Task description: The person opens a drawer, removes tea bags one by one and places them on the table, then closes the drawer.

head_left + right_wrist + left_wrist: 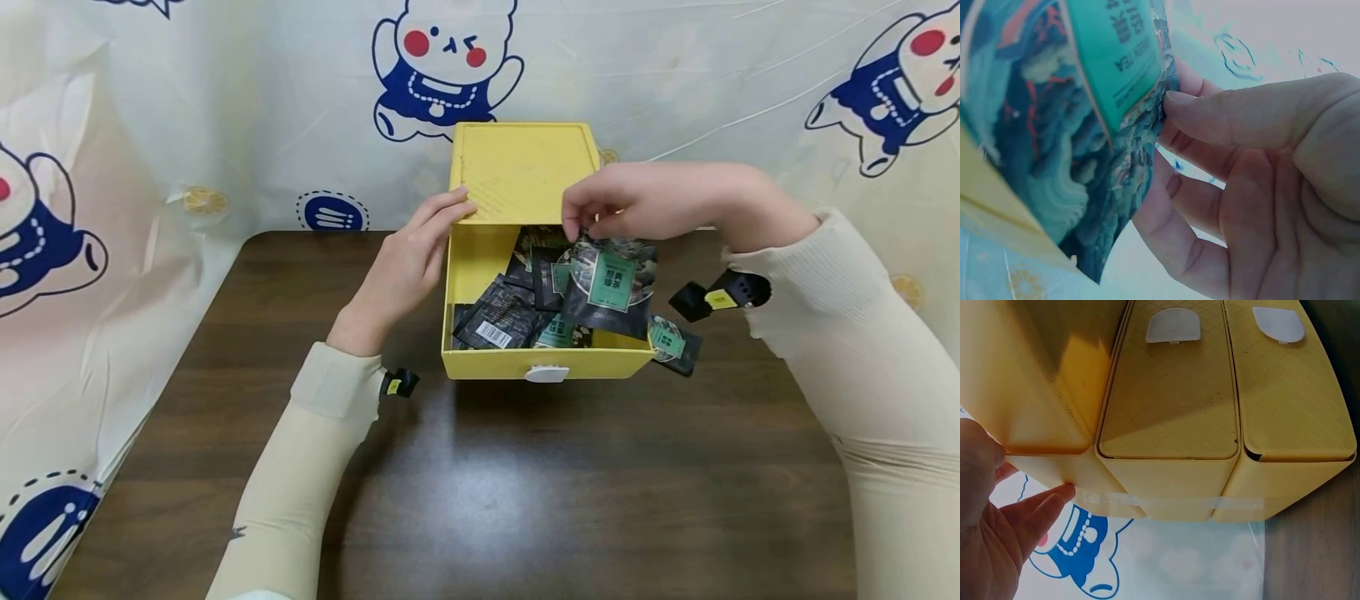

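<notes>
My right hand [652,200] pinches the top edge of a black green-tea sachet [611,287] between thumb and fingers. The sachet hangs over the right side of a pulled-out yellow drawer [487,363]. Inside the drawer lie several more dark tea sachets [504,312], one with its barcode side up. My left hand [408,254] rests with extended fingers at the left front edge of the yellow drawer cabinet [525,162]. In the left wrist view, those fingertips touch the cabinet's side wall [1091,487].
Below the pulled-out drawer are two shut drawers [1169,394] with white tabs. Another tea sachet [678,346] lies on the brown table [480,492], right of the drawer. Behind the cabinet hangs a printed curtain [285,100].
</notes>
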A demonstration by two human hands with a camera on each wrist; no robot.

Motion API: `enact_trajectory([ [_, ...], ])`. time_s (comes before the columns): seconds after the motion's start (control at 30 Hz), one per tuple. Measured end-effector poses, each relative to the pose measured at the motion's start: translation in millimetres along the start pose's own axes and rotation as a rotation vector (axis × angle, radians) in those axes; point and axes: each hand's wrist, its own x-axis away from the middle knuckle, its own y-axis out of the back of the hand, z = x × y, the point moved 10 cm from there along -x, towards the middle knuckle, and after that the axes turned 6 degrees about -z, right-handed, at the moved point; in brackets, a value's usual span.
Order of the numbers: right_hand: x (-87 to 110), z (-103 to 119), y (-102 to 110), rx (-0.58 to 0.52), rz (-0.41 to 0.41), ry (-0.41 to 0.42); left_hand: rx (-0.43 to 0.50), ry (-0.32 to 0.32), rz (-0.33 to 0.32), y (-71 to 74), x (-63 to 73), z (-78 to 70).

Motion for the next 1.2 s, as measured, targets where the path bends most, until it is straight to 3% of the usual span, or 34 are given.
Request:
enact_trajectory([
  [0.4,38.5,-57,12,-0.141,-0.157,-0.057,0.001,0.012,0.007,-3.6,1.1,2.9],
  [0.63,60.9,-101,5,-0.237,-0.216,-0.189,0.002,0.019,0.011,-3.7,0.5,4.7],
  [0.97,79.5,-172,-30,-0.333,-0.238,-0.377,-0.013,0.019,0.007,-2.0,-0.2,4.6],
  [1.2,80.6,-222,-65,-0.345,-0.255,-0.446,-0.008,0.02,0.01,-3.2,-1.3,4.0],
])
